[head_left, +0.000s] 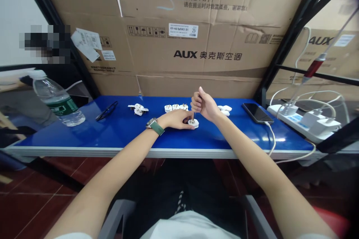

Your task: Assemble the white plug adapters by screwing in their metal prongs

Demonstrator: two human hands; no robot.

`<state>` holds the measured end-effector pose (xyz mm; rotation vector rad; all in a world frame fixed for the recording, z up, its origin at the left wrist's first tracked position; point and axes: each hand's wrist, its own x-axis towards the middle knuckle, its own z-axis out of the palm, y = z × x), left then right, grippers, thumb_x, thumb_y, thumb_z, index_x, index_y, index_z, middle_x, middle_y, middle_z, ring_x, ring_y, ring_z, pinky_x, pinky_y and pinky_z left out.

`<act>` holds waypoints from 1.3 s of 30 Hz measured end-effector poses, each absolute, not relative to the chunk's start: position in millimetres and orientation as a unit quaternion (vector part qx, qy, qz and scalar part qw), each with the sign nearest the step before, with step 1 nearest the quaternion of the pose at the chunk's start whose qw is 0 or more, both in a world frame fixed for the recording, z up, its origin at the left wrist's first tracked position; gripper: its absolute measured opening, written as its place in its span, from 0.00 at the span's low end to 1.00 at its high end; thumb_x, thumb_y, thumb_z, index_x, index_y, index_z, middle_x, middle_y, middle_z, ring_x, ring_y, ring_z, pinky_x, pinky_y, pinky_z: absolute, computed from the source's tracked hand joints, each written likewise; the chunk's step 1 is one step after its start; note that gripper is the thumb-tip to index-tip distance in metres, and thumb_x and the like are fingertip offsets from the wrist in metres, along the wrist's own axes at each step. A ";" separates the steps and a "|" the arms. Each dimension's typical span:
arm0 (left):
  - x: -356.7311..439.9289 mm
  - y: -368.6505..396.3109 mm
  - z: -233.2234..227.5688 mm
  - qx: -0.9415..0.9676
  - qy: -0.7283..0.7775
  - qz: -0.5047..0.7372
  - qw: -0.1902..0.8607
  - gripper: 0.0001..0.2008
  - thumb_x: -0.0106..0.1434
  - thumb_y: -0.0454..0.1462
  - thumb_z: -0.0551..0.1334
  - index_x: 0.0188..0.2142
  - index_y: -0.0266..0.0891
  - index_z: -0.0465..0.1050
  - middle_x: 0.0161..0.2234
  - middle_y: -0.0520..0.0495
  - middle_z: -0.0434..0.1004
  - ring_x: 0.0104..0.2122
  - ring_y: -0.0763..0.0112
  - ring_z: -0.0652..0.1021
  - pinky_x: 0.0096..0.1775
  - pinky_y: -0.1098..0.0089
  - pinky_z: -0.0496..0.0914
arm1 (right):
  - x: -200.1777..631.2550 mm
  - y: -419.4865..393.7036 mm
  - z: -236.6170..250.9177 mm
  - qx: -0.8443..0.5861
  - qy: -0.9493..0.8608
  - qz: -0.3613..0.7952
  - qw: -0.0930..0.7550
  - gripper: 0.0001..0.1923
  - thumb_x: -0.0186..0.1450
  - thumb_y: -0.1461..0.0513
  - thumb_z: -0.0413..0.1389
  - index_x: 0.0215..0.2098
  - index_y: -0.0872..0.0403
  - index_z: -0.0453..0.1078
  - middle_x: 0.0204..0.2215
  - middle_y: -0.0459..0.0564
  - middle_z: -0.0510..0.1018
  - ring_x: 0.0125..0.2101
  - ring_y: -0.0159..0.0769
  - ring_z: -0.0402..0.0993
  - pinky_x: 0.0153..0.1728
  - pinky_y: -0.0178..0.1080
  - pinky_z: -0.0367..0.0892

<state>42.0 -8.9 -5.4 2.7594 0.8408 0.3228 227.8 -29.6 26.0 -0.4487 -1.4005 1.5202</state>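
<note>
In the head view my left hand (177, 119), with a watch on its wrist, holds a white plug (193, 124) down on the blue tabletop between thumb and fingers. My right hand (204, 104) is closed in a fist just above it, thumb side up. Below the fist a thin shaft, apparently of a screwdriver (193, 117), points down at the plug; its handle is hidden in the fingers. White plugs with metal pins (168, 108) stand in a row behind my left hand. White plastic pieces (225, 110) lie to the right of my right hand, partly covered by it.
Small white parts (138, 109) and black glasses (107, 111) lie at the left. A water bottle (57, 99) leans there too. To the right are a phone (256, 113) with a cable and a loaded power strip (301, 121). Cardboard (151, 59) walls off the back.
</note>
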 end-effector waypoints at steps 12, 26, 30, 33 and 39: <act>42.4 -7.7 -5.6 0.944 0.285 0.113 0.121 0.21 0.63 0.57 0.64 0.33 0.41 0.68 0.28 0.50 0.74 0.26 0.68 0.71 0.31 0.67 0.59 | 227.4 -22.6 17.6 -0.183 -0.583 0.633 0.475 0.32 0.66 0.38 0.56 0.23 0.51 0.52 0.20 0.40 0.51 0.20 0.29 0.47 0.21 0.35 0.50; 42.2 -8.9 -3.9 0.943 0.296 0.101 0.112 0.21 0.64 0.56 0.63 0.37 0.41 0.70 0.33 0.48 0.76 0.30 0.66 0.74 0.31 0.67 0.60 | 235.2 -15.0 10.4 -0.197 -0.645 0.550 0.493 0.18 0.64 0.51 0.66 0.46 0.53 0.78 0.29 0.45 0.73 0.29 0.31 0.68 0.33 0.34 0.67; 42.2 -8.8 -3.9 0.944 0.293 0.100 0.113 0.21 0.65 0.57 0.63 0.38 0.41 0.70 0.33 0.47 0.77 0.30 0.65 0.74 0.31 0.67 0.60 | 234.6 -12.9 9.2 -0.227 -0.623 0.538 0.520 0.17 0.64 0.50 0.65 0.43 0.54 0.78 0.26 0.43 0.69 0.27 0.29 0.66 0.31 0.33 0.66; 42.0 -8.0 -4.5 0.945 0.288 0.101 0.118 0.21 0.65 0.56 0.63 0.38 0.41 0.69 0.32 0.48 0.77 0.29 0.66 0.74 0.31 0.67 0.60 | 236.0 -12.6 10.4 -0.221 -0.615 0.554 0.515 0.18 0.65 0.50 0.63 0.43 0.56 0.78 0.27 0.45 0.72 0.27 0.31 0.69 0.33 0.36 0.69; 40.9 -8.9 -3.6 0.944 0.290 0.105 0.115 0.21 0.65 0.56 0.63 0.39 0.41 0.71 0.32 0.49 0.77 0.29 0.66 0.74 0.30 0.67 0.60 | 241.7 -14.9 13.7 -0.243 -0.679 0.469 0.509 0.17 0.63 0.53 0.66 0.44 0.55 0.79 0.31 0.48 0.76 0.31 0.33 0.73 0.36 0.38 0.71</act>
